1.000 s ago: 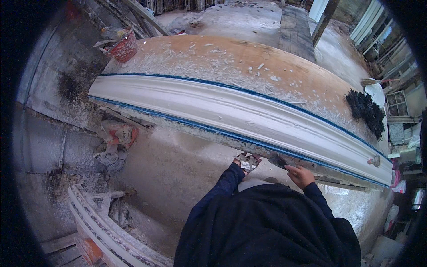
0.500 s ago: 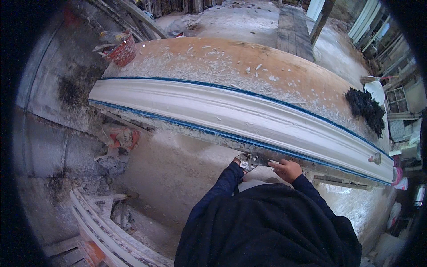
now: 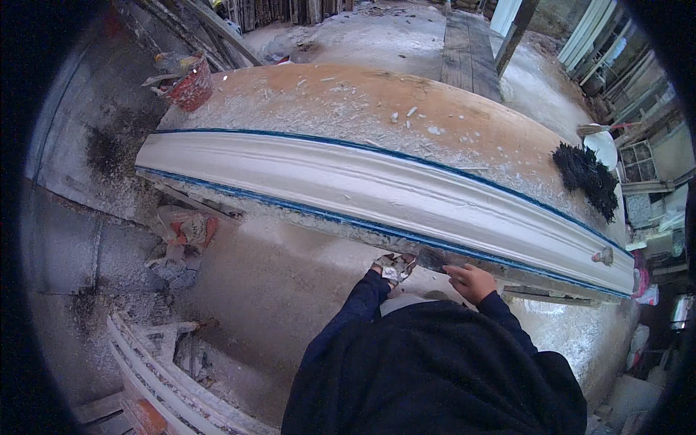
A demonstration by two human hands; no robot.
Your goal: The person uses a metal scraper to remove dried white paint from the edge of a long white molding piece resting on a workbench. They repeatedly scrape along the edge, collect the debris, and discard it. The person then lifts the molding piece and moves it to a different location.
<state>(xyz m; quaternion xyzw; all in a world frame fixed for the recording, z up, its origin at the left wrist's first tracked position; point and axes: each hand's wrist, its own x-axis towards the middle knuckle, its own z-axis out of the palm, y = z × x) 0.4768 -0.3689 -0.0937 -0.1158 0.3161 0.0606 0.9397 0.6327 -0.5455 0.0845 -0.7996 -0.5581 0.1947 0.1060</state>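
My left hand [image 3: 378,269] is wrapped round a plaster-smeared, whitish-grey piece [image 3: 398,267], too small and messy to name surely. To its right my right hand [image 3: 473,283] is closed on a scraper, its index finger stretched along it. The scraper's dark flat blade [image 3: 433,261] points left toward the left hand's piece. Both hands are low at the near edge of the bench. Just beyond them lies a long white plaster moulding [image 3: 348,184] with ridges along its length and blue strips [image 3: 290,197] along both long edges.
Plaster crumbs litter the orange-brown bench top [image 3: 330,83]. A red bucket [image 3: 191,85] stands at its far left, a clump of black fibres [image 3: 586,181] at the right. A small knobbed object [image 3: 603,255] sits on the moulding's right end. White curved mouldings [image 3: 141,362] stand lower left.
The scraper blade and the left hand's piece, close together before, are now a little farther apart. My left hand has shifted slightly left. The whole view has also shifted a little.
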